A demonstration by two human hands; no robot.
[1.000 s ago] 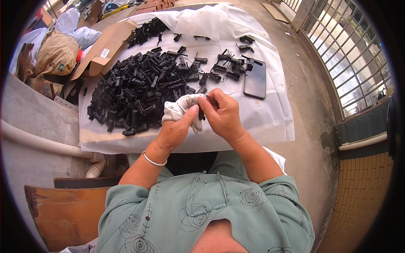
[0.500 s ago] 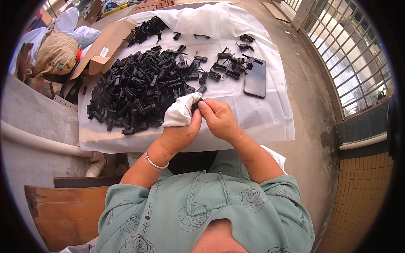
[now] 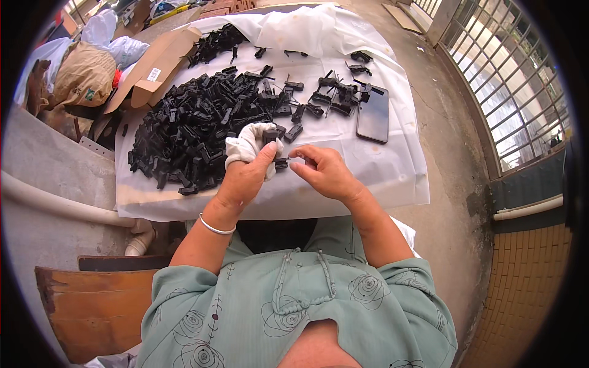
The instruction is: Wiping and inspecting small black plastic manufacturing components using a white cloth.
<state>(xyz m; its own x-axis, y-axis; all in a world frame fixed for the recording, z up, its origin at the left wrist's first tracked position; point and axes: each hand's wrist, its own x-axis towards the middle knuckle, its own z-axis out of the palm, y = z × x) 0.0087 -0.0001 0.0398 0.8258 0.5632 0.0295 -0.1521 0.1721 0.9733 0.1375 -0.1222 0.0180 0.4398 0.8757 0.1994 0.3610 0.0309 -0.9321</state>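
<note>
The person's left hand [image 3: 242, 179] is closed around a black part [image 3: 270, 136], its bare thumb pressed along the near side and its fingers wrapped in white cloth [image 3: 241, 149]. A second black end [image 3: 281, 164] shows just below; whether it belongs to the same part cannot be told. The right hand [image 3: 328, 173] is beside it, half open, thumb and index finger parted by a small gap; whether a tiny piece sits at the fingertips is too small to tell.

A white label [image 3: 154, 74] with a barcode is on the cardboard [image 3: 162, 61] at the far left of the sheet, its print too small to read. A brown sack [image 3: 83, 76] bears a small green mark, also unreadable.

The held part is dark, blocky and matt, and sits above the near edge of the white sheet [image 3: 368, 175], at the right side of a large pile [image 3: 190, 116] of similar pieces. Farther right, looser pieces [image 3: 337, 95] with thin rods lie near 1 dark phone [image 3: 372, 119].
</note>
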